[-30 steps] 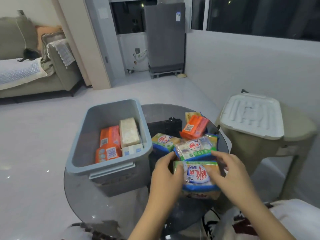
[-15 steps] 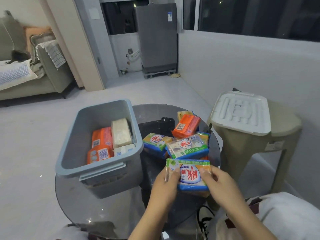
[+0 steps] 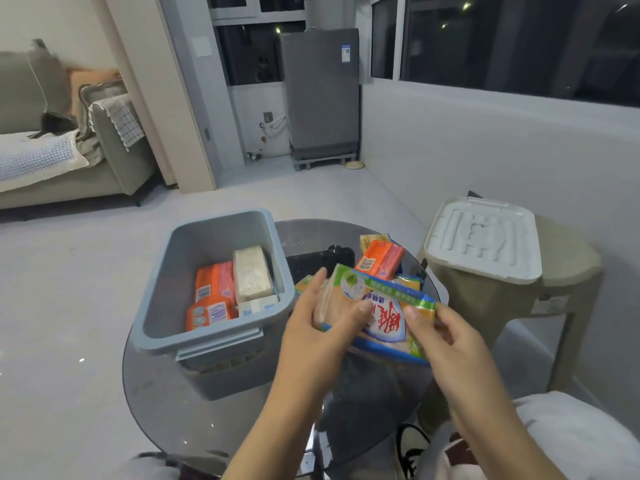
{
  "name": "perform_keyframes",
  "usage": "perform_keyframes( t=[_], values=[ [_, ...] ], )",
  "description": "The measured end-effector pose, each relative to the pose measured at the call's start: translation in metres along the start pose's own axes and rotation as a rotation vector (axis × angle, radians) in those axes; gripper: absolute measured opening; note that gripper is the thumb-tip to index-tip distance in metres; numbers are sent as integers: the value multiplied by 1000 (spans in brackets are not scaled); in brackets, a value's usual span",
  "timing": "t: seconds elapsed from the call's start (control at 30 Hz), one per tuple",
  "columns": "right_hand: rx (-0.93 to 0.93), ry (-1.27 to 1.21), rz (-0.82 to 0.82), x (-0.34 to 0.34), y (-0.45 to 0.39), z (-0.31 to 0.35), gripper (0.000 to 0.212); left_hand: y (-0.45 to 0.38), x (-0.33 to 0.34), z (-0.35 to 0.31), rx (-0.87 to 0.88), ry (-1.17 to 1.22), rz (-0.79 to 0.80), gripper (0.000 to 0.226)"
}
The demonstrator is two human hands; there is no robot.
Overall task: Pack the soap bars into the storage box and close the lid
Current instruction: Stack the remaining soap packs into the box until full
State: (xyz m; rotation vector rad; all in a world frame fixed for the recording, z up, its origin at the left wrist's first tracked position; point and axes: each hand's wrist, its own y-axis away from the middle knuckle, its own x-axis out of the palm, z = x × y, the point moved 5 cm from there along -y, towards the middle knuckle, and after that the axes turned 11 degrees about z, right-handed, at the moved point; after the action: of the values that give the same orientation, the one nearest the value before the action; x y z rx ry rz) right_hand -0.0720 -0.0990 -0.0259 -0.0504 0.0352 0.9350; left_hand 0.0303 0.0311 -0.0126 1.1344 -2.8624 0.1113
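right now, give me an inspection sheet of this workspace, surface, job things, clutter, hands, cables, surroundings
surface: round dark glass table, carrying the box and loose packs.
job's things: grey storage box open, with orange soap packs and a pale bar inside; green-and-blue soap pack held above the table; orange pack still on the table; white lid off, resting on a beige stool.
clutter: black object behind the packs, unclear what.
grippers: left hand and right hand both grip the held pack.
cables: nothing seen on the table.
surroundings: sofa, grey appliance, dark windows.
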Motion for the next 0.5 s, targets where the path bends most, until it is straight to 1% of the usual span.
perform_keyframes(
  t=[0.1, 0.17, 0.2, 0.33, 0.4, 0.43, 0.5],
  values=[
    [-51, -109, 40, 10, -5, 19, 39, -5, -13, -17, 46, 48, -128, 86],
    [-58, -142, 52, 19, -8, 30, 37, -10, -18, -26, 67, 123, -154, 86],
    [-60, -153, 49, 23, -9, 35, 35, -12, -20, -31, 86, 155, -153, 83],
    [-100, -198, 40, 38, -15, 52, 35, -18, -29, -47, 181, 244, -128, 57],
    [-118, -241, 50, 46, -19, 58, 33, -19, -34, -54, 177, 241, -117, 65],
    [-118, -253, 59, 50, -22, 60, 31, -19, -36, -57, 169, 224, -98, 70],
    [-113, -263, 76, 59, -29, 63, 30, -21, -42, -65, 141, 184, -37, 73]
  ],
)
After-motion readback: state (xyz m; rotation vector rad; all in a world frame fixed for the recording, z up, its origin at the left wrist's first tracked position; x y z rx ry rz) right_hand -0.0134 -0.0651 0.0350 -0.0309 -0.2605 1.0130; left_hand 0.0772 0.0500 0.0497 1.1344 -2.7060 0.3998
